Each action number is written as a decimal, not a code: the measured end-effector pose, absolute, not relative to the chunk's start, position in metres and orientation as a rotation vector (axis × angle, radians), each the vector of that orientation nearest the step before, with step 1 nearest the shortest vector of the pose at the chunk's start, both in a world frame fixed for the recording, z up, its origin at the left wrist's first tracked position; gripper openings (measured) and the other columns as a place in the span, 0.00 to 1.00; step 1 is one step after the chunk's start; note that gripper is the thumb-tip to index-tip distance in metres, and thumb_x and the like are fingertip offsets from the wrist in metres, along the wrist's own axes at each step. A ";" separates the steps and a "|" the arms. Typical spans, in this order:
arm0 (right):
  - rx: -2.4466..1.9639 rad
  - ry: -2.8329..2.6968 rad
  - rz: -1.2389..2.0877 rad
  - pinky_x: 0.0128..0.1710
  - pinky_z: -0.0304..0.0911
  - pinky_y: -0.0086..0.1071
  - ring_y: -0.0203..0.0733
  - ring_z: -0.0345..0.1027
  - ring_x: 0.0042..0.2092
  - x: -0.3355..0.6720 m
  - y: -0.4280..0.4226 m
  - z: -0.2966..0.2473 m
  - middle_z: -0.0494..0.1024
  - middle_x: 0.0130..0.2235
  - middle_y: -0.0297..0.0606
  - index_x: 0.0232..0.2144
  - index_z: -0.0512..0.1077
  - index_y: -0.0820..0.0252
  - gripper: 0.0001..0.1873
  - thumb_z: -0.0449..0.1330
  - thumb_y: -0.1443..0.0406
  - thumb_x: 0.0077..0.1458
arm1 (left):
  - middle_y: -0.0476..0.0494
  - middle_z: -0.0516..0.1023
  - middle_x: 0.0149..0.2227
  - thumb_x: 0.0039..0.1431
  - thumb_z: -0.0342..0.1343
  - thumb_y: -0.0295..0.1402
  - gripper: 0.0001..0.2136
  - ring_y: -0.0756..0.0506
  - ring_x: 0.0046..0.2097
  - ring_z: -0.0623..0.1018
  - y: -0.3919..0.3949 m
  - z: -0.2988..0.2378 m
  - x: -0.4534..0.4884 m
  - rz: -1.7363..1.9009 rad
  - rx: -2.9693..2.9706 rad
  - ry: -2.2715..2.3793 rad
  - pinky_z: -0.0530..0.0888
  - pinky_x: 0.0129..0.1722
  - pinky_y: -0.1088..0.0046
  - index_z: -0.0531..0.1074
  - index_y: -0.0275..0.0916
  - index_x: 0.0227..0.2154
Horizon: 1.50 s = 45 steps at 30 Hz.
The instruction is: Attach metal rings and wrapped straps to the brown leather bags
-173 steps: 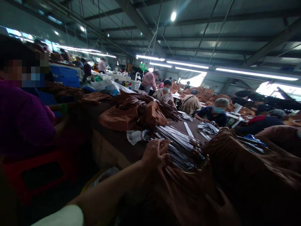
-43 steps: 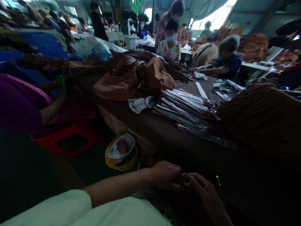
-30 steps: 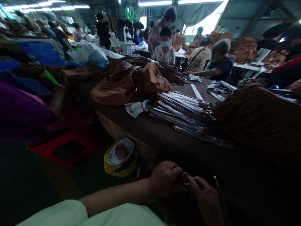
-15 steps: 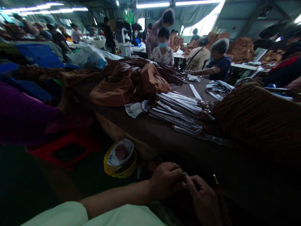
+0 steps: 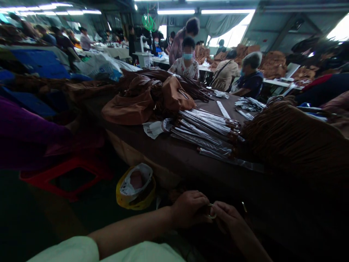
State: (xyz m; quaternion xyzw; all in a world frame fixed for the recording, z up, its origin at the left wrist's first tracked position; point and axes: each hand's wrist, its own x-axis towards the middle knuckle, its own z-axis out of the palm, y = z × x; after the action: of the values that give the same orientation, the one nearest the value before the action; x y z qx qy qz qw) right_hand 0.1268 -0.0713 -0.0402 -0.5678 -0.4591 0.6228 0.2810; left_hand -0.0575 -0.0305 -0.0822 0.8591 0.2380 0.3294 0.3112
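Low in front of my lap, my left hand is closed with its fingers curled, against one side of a shiny gold-coloured metal ring. My right hand pinches the ring's other side between thumb and fingertips. Dark material hangs beneath the hands, too dim to make out. Another thin gold metal piece shows just right of my right hand. On the table beyond lie plastic-wrapped straps in a stack.
Brown bags lie on the table's left, and a large heap of brown straps on its right. A yellow bag-lined bin and a red stool stand left. Co-workers sit beyond the table.
My right hand has shifted slightly left and up, its fingers now on the ring's near right side. More of the ring shows. The whole view has tilted a little.
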 end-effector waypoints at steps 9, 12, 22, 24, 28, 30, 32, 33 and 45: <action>-1.791 -1.137 1.096 0.26 0.60 0.29 0.41 0.65 0.28 0.093 -0.099 -0.040 0.74 0.24 0.37 0.26 0.75 0.58 0.22 0.62 0.46 0.46 | 0.39 0.76 0.40 0.60 0.51 0.45 0.17 0.45 0.42 0.75 -0.036 -0.080 -0.063 0.811 2.225 0.716 0.71 0.42 0.71 0.67 0.35 0.43; -1.881 -1.258 0.944 0.32 0.65 0.32 0.47 0.70 0.34 0.089 -0.102 -0.030 0.78 0.30 0.41 0.29 0.77 0.58 0.22 0.60 0.46 0.47 | 0.37 0.76 0.43 0.61 0.51 0.45 0.19 0.43 0.45 0.75 -0.038 -0.082 -0.064 0.873 2.199 0.698 0.71 0.45 0.69 0.66 0.35 0.46; -1.885 -1.246 1.364 0.19 0.54 0.26 0.34 0.59 0.20 0.096 -0.081 -0.025 0.68 0.20 0.31 0.24 0.73 0.60 0.29 0.56 0.40 0.46 | 0.40 0.76 0.40 0.59 0.53 0.48 0.20 0.46 0.41 0.75 -0.032 -0.093 -0.062 1.005 2.115 0.686 0.71 0.42 0.72 0.67 0.36 0.45; -1.951 -1.408 1.285 0.20 0.56 0.27 0.35 0.61 0.20 0.104 -0.075 -0.017 0.70 0.20 0.32 0.23 0.73 0.59 0.29 0.54 0.40 0.48 | 0.40 0.76 0.38 0.59 0.53 0.49 0.21 0.45 0.40 0.76 -0.031 -0.094 -0.060 1.025 2.124 0.714 0.71 0.40 0.72 0.67 0.35 0.44; -2.037 -1.768 0.675 0.24 0.60 0.30 0.40 0.68 0.24 0.126 -0.042 0.010 0.75 0.22 0.36 0.23 0.75 0.55 0.28 0.49 0.43 0.54 | 0.40 0.76 0.36 0.58 0.53 0.50 0.21 0.46 0.37 0.75 -0.028 -0.096 -0.059 1.041 2.132 0.760 0.71 0.37 0.72 0.67 0.35 0.42; -2.000 -1.895 0.306 0.30 0.62 0.32 0.44 0.72 0.31 0.132 -0.013 0.020 0.79 0.31 0.38 0.30 0.76 0.54 0.24 0.50 0.45 0.56 | 0.41 0.75 0.35 0.57 0.54 0.51 0.22 0.46 0.37 0.75 -0.027 -0.096 -0.058 1.043 2.131 0.780 0.71 0.36 0.72 0.67 0.35 0.41; -1.898 -2.122 0.065 0.33 0.62 0.34 0.45 0.72 0.35 0.130 0.020 0.022 0.79 0.37 0.39 0.34 0.75 0.53 0.20 0.49 0.50 0.59 | 0.41 0.75 0.36 0.56 0.54 0.51 0.22 0.45 0.37 0.75 -0.027 -0.095 -0.058 1.045 2.137 0.790 0.71 0.37 0.72 0.67 0.35 0.42; -1.821 -2.239 -0.006 0.35 0.62 0.35 0.44 0.72 0.36 0.127 0.036 0.020 0.78 0.37 0.39 0.34 0.75 0.54 0.18 0.50 0.53 0.61 | 0.41 0.75 0.37 0.56 0.54 0.50 0.22 0.45 0.37 0.75 -0.027 -0.095 -0.059 1.047 2.137 0.797 0.71 0.37 0.71 0.66 0.35 0.42; -1.595 -2.609 -0.451 0.36 0.59 0.38 0.48 0.67 0.37 0.117 0.115 -0.011 0.73 0.33 0.42 0.32 0.73 0.58 0.10 0.53 0.64 0.61 | 0.39 0.74 0.44 0.60 0.51 0.46 0.19 0.43 0.45 0.74 -0.008 -0.073 -0.080 1.203 2.009 0.887 0.71 0.46 0.66 0.65 0.38 0.48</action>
State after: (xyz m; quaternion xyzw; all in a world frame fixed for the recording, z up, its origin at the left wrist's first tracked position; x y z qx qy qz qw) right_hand 0.1165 0.1155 -0.0112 -0.5159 -0.8438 -0.1459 0.0253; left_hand -0.0801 -0.0084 -0.0731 0.7620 0.3363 0.4561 0.3134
